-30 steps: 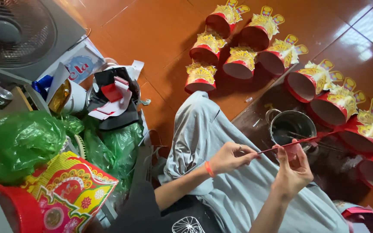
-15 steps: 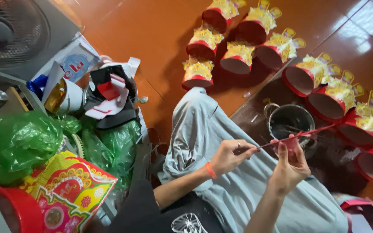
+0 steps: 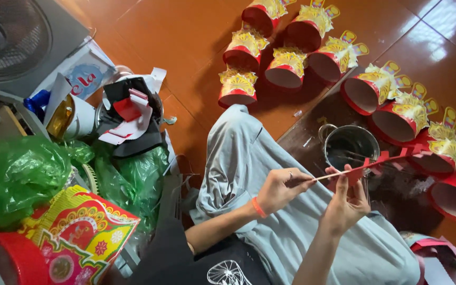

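red-yellow patterned package [image 3: 77, 237] | lower left | beside green bags [image 3: 17, 177]

Glossy orange floor tiles [image 3: 186, 31], a shiny metal pot [image 3: 348, 145], matt red paper strip [image 3: 386, 158], crinkled green plastic bags [image 3: 17, 174] — soft grey cloth trousers [image 3: 249, 153].

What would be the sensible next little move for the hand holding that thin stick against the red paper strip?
Probably draw the thin stick a little further along the red paper strip. The left hand holds the stick's tip at the strip's near end, the right hand pinches that end, and the rest stretches over the metal pot.
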